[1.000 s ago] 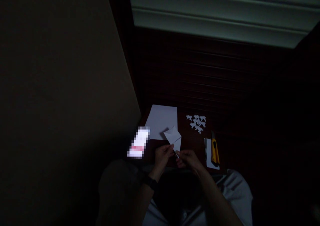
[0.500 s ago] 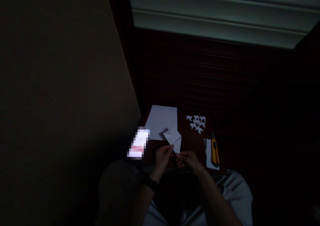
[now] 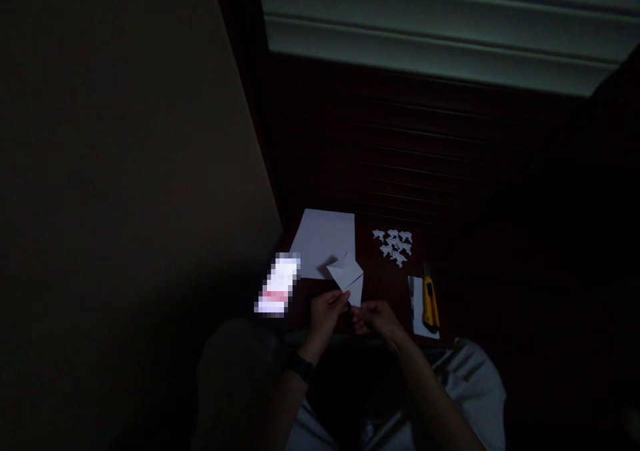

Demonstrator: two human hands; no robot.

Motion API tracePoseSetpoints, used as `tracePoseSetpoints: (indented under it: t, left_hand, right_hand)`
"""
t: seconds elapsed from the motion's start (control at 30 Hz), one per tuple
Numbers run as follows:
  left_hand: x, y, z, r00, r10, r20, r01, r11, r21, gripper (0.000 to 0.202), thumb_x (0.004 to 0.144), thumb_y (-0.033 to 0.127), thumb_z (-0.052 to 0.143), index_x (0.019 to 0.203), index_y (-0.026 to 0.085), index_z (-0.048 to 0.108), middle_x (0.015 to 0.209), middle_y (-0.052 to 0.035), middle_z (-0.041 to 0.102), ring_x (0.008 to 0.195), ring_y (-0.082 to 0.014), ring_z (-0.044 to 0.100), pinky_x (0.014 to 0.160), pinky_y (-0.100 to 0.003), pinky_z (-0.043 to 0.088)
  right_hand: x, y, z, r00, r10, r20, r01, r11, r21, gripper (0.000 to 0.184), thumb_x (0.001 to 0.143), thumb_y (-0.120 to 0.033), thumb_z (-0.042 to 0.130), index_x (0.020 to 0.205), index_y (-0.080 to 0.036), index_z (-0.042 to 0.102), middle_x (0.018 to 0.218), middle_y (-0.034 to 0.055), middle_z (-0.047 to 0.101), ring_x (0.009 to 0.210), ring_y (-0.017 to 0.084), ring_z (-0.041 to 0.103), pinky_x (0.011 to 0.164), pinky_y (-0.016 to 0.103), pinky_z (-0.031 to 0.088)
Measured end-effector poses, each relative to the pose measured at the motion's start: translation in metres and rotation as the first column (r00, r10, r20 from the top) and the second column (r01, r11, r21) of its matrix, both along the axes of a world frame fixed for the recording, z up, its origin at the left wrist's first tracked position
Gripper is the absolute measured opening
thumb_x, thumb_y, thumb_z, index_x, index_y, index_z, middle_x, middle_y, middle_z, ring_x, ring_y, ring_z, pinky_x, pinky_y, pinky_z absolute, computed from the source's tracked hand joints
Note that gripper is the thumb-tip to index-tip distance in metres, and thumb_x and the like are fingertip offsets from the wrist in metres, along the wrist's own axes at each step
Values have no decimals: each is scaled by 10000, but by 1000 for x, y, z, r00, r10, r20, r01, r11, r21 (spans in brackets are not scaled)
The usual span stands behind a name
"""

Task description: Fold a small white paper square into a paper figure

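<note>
Hardly anything moved since 1.0 s ago: right hand [image 3: 379,319] crept slightly toward left hand [image 3: 325,311], and the lower tip of the white kite-shaped folded paper [image 3: 346,274] sits a touch higher, so I judge the fold is being held steady. Left thumb and fingers pinch its lower left edge; right fingers, bunched narrow, seem to nip the tip. Paper hangs above the dark wooden table [image 3: 381,284], near the flat white sheet [image 3: 323,241]; long axis runs away from the person, narrow tip pointing back.
</note>
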State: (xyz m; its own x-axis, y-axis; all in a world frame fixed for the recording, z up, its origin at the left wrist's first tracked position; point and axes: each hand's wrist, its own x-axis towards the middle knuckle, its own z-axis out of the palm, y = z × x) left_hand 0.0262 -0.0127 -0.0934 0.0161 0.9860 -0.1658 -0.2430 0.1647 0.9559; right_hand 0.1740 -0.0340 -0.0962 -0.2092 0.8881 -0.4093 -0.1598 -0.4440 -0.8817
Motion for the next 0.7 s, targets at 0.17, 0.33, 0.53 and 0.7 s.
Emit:
tracePoseSetpoints:
  t: [0.17,0.33,0.53,0.7]
  left_hand:
    - [-1,-3,6,1000,7,29,-7,1000,6,279,638,339,669,787,103,667,792,-86,679,718,-193,630,637,-296,534]
    - [0,-4,8,999,29,29,-29,1000,-7,278,636,337,671,778,99,666,772,-86,680,700,-190,629,628,-297,535]
    - [0,-2,9,996,61,65,-59,998,-34,287,614,355,683,751,103,661,753,-77,682,678,-184,635,630,-309,537]
    - [0,-1,12,995,37,97,-36,999,-14,310,623,362,677,780,95,658,782,-87,683,690,-190,639,659,-322,533]
  right_hand:
    - [-1,-1,-2,1000,7,8,-7,999,36,346,632,-422,679,709,-89,624,668,68,632,514,115,570,517,267,490]
    - [-3,-2,0,1000,3,10,-3,1000,31,364,620,-436,686,710,-90,618,660,68,632,503,116,563,510,276,490]
    - [2,-2,6,1000,13,-7,-13,1000,-15,366,642,-454,667,742,-102,645,634,37,602,508,95,542,502,228,460]
    - [5,2,6,999,33,-40,-35,997,-63,375,683,-463,632,804,-109,655,670,40,600,524,80,532,491,193,431]
